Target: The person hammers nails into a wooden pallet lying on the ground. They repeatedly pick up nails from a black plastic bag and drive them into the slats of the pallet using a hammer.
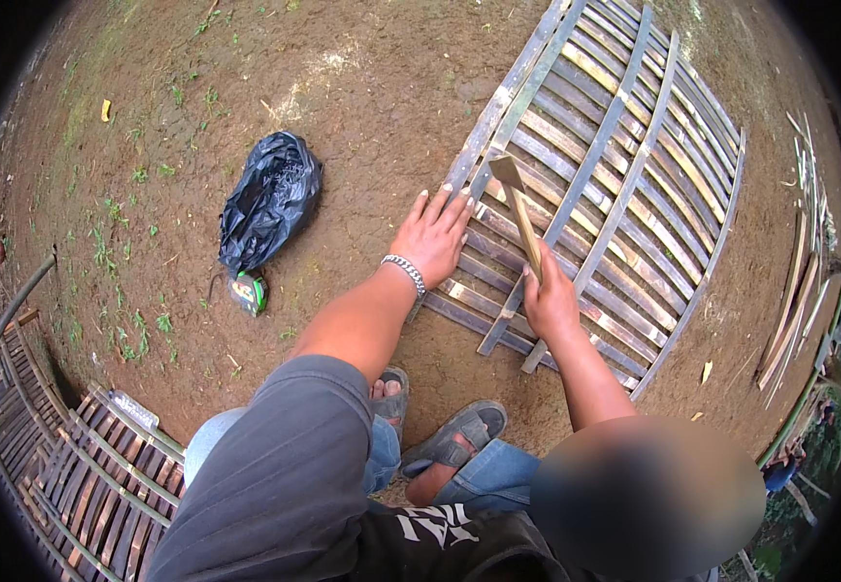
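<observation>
Gripping a wooden-handled tool with a wedge-shaped metal head (521, 215), the right hand (552, 299) is apart from the left hand (430, 239), which rests flat on the nine-o'clock edge of a mottled brown, slatted bamboo panel (624, 199). The panel lies toward two o'clock from both hands, the left nearer, long axis running seven to one, grey strips crossing its slats.

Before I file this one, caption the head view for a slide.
Right hand grips a wooden-handled tool; left hand rests at a slatted panel's edge.
</observation>
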Action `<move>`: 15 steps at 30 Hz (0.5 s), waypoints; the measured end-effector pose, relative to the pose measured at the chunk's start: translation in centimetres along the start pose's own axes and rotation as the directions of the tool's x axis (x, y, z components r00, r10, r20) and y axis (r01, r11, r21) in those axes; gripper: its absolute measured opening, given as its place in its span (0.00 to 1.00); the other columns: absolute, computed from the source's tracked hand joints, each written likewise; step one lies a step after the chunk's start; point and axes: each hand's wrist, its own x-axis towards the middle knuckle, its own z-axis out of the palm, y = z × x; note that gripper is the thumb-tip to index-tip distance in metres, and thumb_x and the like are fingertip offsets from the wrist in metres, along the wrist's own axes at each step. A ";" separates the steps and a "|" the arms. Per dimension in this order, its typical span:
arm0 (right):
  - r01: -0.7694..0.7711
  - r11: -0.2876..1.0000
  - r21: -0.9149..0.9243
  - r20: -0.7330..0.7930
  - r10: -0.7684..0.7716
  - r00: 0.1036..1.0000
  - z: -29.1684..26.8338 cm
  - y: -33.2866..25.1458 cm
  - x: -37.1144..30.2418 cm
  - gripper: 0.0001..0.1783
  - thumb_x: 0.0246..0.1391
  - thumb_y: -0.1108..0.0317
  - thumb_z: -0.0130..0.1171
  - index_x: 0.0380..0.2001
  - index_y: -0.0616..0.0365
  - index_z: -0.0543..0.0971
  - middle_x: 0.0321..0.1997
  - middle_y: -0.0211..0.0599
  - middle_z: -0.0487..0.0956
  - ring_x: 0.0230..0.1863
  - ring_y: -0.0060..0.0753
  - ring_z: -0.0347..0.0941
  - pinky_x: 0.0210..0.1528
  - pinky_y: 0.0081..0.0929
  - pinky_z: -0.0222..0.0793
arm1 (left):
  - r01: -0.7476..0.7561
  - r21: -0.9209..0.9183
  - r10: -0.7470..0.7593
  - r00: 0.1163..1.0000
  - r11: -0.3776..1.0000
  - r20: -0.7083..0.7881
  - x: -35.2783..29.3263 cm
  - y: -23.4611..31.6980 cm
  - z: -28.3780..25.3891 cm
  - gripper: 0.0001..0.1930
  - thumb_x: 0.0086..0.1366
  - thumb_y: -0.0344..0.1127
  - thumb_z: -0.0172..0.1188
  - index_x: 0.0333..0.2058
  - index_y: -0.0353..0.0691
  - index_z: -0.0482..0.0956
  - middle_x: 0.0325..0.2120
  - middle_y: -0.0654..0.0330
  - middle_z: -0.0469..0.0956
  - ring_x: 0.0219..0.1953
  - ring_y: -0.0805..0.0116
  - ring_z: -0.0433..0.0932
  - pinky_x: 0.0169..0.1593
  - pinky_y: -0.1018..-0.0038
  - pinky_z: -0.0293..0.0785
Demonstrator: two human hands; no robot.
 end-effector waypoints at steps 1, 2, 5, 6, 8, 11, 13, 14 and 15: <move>0.062 0.998 0.029 -0.095 -0.059 0.994 -0.1 -0.1 0.3 0.28 0.63 0.72 0.55 0.66 0.61 0.65 0.57 0.59 0.77 0.56 0.61 0.77 0.55 0.45 0.74 | 0.010 0.010 -0.010 1.000 1.000 0.003 -0.3 -0.2 0.1 0.27 0.73 0.45 0.48 0.67 0.43 0.67 0.69 0.59 0.63 0.72 0.57 0.57 0.75 0.54 0.49; 0.126 0.991 0.054 -0.192 -0.114 0.975 -0.6 -0.3 0.5 0.28 0.63 0.73 0.56 0.66 0.61 0.65 0.57 0.59 0.78 0.56 0.60 0.77 0.55 0.45 0.74 | 0.018 0.025 -0.018 1.000 1.000 -0.013 -0.1 -0.7 0.2 0.27 0.73 0.45 0.49 0.67 0.43 0.67 0.69 0.59 0.63 0.72 0.57 0.57 0.75 0.54 0.49; 0.191 0.912 0.364 -0.338 -0.062 0.939 -0.7 0.0 -0.9 0.28 0.61 0.75 0.56 0.64 0.61 0.67 0.56 0.58 0.78 0.54 0.59 0.79 0.54 0.45 0.75 | 0.002 0.001 -0.002 1.000 1.000 -0.001 -0.2 -0.4 -0.1 0.27 0.72 0.46 0.49 0.67 0.43 0.67 0.69 0.59 0.63 0.73 0.57 0.56 0.74 0.54 0.50; 0.216 0.931 0.295 -0.339 -0.109 0.935 -0.2 0.4 -0.8 0.28 0.61 0.75 0.56 0.65 0.60 0.66 0.56 0.58 0.79 0.54 0.60 0.79 0.54 0.45 0.75 | 0.001 0.008 -0.001 1.000 1.000 0.002 -0.1 -0.4 -0.2 0.27 0.72 0.45 0.49 0.67 0.43 0.67 0.69 0.59 0.63 0.73 0.57 0.56 0.75 0.54 0.50; 0.268 0.963 -0.037 -0.297 -0.266 0.917 0.8 0.7 -0.5 0.29 0.63 0.73 0.55 0.66 0.59 0.64 0.55 0.58 0.79 0.53 0.61 0.79 0.54 0.47 0.75 | -0.002 0.022 0.002 1.000 1.000 0.007 0.1 -0.3 -0.2 0.27 0.72 0.45 0.49 0.66 0.43 0.67 0.69 0.59 0.63 0.73 0.57 0.56 0.75 0.55 0.50; -0.111 0.992 0.068 -0.044 0.114 0.993 -0.1 -0.8 -0.1 0.29 0.64 0.70 0.56 0.67 0.59 0.64 0.54 0.60 0.79 0.53 0.63 0.79 0.56 0.48 0.75 | 0.016 0.021 -0.016 1.000 1.000 0.012 -0.2 -0.6 -0.3 0.27 0.73 0.45 0.49 0.66 0.42 0.67 0.69 0.59 0.63 0.73 0.57 0.55 0.75 0.55 0.49; 0.090 0.991 0.094 -0.284 -0.060 0.957 0.1 0.3 0.3 0.28 0.64 0.70 0.56 0.66 0.61 0.65 0.55 0.62 0.78 0.54 0.63 0.78 0.55 0.46 0.75 | 0.007 0.016 -0.007 1.000 1.000 0.000 -0.1 -0.6 -0.4 0.27 0.73 0.45 0.49 0.67 0.42 0.67 0.69 0.59 0.63 0.73 0.57 0.55 0.75 0.54 0.49; 0.171 0.957 0.235 -0.330 -0.087 0.940 -0.1 0.7 0.0 0.28 0.64 0.70 0.56 0.65 0.63 0.66 0.58 0.62 0.76 0.55 0.62 0.77 0.56 0.46 0.75 | 0.002 0.013 -0.002 1.000 1.000 -0.005 0.0 -0.7 -0.4 0.27 0.73 0.45 0.49 0.67 0.42 0.67 0.69 0.59 0.63 0.73 0.57 0.55 0.75 0.54 0.49; 0.214 0.903 0.373 -0.357 -0.073 0.931 0.9 2.7 -0.8 0.28 0.64 0.70 0.55 0.65 0.61 0.66 0.58 0.63 0.76 0.56 0.63 0.77 0.56 0.47 0.75 | -0.009 -0.008 0.009 1.000 1.000 -0.005 0.6 -0.2 -0.3 0.27 0.73 0.45 0.49 0.67 0.43 0.67 0.69 0.59 0.63 0.73 0.57 0.56 0.75 0.54 0.49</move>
